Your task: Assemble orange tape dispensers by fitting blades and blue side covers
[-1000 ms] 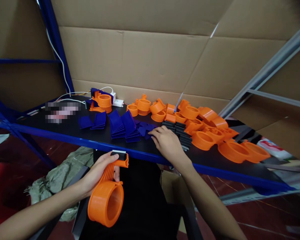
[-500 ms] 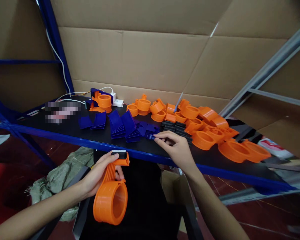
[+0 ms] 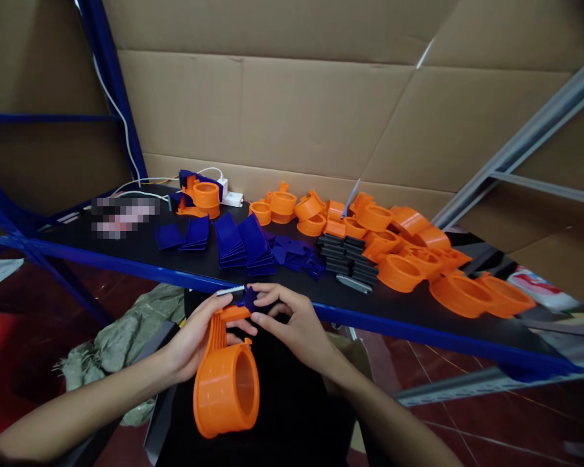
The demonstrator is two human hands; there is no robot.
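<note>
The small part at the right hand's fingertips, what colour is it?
Dark purplish-blue; the small part shows best in the head view, by the right hand.

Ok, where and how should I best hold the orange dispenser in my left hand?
Probably by the ribbed handle of the orange dispenser, from the left, where your left hand is. The handle is grooved and narrower; the ring below looks too broad to wrap easily. That leaves the right side open for your right hand.

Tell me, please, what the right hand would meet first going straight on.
The right hand would probably meet the orange holder first, just past the small blue piece it touches; depth is unclear.
</note>
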